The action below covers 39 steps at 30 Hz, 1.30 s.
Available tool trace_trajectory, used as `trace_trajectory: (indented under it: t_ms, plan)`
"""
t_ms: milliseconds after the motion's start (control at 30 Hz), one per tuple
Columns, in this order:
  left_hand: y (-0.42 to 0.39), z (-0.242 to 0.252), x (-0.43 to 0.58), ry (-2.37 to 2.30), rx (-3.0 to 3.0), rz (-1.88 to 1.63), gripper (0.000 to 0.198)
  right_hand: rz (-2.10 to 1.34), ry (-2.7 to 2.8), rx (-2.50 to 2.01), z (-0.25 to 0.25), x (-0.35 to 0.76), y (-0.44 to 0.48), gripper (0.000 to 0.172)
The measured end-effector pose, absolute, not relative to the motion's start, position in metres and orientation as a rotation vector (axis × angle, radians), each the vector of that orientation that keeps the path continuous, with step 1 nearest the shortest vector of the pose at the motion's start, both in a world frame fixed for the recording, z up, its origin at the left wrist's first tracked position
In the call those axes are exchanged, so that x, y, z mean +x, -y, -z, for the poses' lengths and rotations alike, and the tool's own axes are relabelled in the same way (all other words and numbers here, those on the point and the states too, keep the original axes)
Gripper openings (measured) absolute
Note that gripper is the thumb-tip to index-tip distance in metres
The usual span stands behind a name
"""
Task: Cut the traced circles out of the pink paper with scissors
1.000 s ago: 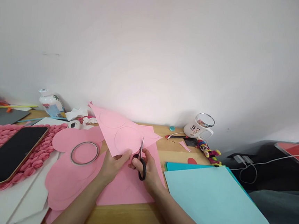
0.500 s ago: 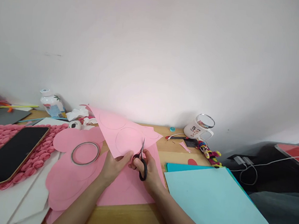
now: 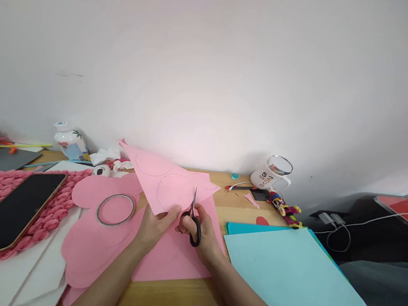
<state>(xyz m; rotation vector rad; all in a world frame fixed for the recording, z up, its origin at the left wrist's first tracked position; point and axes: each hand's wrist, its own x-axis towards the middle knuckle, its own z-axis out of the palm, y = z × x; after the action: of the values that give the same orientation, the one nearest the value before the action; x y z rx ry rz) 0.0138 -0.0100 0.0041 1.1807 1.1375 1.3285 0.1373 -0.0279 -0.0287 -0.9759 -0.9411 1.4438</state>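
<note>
Between thumb and fingers, my left hand [image 3: 155,227] pinches the lower edge of a pink paper sheet [image 3: 149,167] with circles drawn on it in pencil. The sheet is raised and tilted off the table. My right hand [image 3: 202,229] grips a pair of scissors [image 3: 196,238] by black handles, blades pointing up and lying at the sheet near a drawn circle. Under both hands lies another pink sheet [image 3: 176,265]. To the left is a pink flower-shaped paper cutout [image 3: 88,252] with a metal ring [image 3: 99,217] on it.
A phone [image 3: 17,208] rests on a pink bumpy mat [image 3: 46,222] at left. A white bottle [image 3: 71,141] stands behind. Pale blue sheets [image 3: 286,270] are stacked at right. Along the wall are a white mug [image 3: 268,177], a small figurine [image 3: 284,210] and pink scraps [image 3: 252,200].
The raised pink sheet's far left corner has shifted slightly right and up. Both hands and the scissors stay in nearly the same place.
</note>
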Motion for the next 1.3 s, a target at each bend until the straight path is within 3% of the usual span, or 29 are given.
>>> trace_trajectory:
  t_ms: [533,1300]
  plan:
    - [0.0088,-0.0031,0.0112,-1.099,1.127,-1.342,0.034,-1.463,0.953,-0.909,0.0297,0.1359,0.0280,0.040]
    - [0.0037,-0.0006,0.0079,-1.060,1.095,-1.360,0.023,-1.435,1.008,-0.989,0.0357,0.1379,0.0277,0.041]
